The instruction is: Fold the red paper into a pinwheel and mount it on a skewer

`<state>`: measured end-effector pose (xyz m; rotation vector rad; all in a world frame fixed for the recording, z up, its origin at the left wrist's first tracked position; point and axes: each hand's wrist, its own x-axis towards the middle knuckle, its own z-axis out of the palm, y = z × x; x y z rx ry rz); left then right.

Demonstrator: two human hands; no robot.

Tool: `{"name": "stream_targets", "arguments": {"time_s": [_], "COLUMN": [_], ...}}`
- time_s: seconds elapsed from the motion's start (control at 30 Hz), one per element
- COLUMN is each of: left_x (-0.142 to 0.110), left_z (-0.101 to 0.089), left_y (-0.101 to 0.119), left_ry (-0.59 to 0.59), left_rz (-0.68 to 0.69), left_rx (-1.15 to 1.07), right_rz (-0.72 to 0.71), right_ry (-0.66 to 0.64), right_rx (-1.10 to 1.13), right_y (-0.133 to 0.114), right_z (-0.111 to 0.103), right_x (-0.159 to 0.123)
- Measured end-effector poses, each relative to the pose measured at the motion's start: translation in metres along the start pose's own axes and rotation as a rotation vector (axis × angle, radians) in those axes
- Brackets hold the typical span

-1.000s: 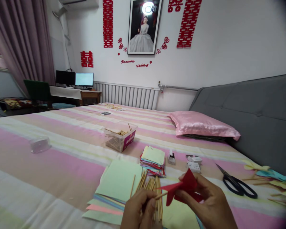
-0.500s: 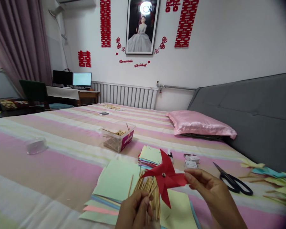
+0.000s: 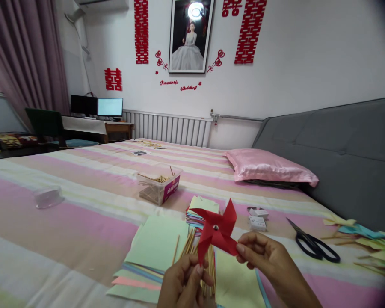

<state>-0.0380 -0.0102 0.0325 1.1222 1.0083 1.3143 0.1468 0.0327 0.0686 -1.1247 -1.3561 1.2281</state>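
Observation:
A red paper pinwheel (image 3: 216, 229), with a shiny pin at its centre, is held up in front of me. My left hand (image 3: 184, 278) is closed at its lower side, where a blade covers the stick. The thumb and fingers of my right hand (image 3: 261, 254) pinch the tip of the lower right blade. Below and behind lie thin wooden sticks (image 3: 210, 278), partly covered by my left hand. Green paper sheets (image 3: 158, 241) are stacked left of the sticks, and yellow sheets (image 3: 239, 280) lie to their right. A smaller pile of coloured paper (image 3: 200, 205) sits behind the pinwheel.
Black-handled scissors (image 3: 314, 244) lie right of my right hand, near finished-looking paper pinwheels (image 3: 368, 239). Small white boxes (image 3: 257, 223) rest behind it. A clear tub (image 3: 155, 190) of sticks stands farther back, its lid-like clear piece (image 3: 48, 196) at left. A pink pillow (image 3: 269, 166) leans near the headboard.
The pinwheel's blades have turned clockwise, and the blade tip in my right hand has moved down and left with that hand. My left hand has stayed nearly in place.

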Motion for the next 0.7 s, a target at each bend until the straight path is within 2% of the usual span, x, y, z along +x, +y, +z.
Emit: {"name": "stream_targets", "arguments": {"time_s": [0.13, 0.27, 0.43, 0.57, 0.7], "left_x": [-0.001, -0.001, 0.000, -0.002, -0.003], "left_z": [0.002, 0.003, 0.006, 0.012, 0.019], "left_y": [0.004, 0.006, 0.004, 0.009, 0.014], "left_ry": [0.003, -0.013, 0.150, 0.280, 0.275], "left_rz": [-0.015, -0.031, 0.003, -0.019, -0.051], "left_rx": [-0.081, -0.070, -0.177, -0.269, -0.366], "right_rz": [-0.005, -0.013, -0.003, 0.057, 0.110], "right_ry": [-0.053, -0.086, -0.040, -0.206, -0.375], "right_rx": [0.035, 0.054, 0.063, -0.010, 0.013], "right_y": [0.002, 0.003, 0.000, 0.000, 0.006], "right_z": [0.009, 0.013, 0.008, 0.012, 0.035], "right_x": [-0.001, -0.001, 0.000, -0.004, -0.013]}}
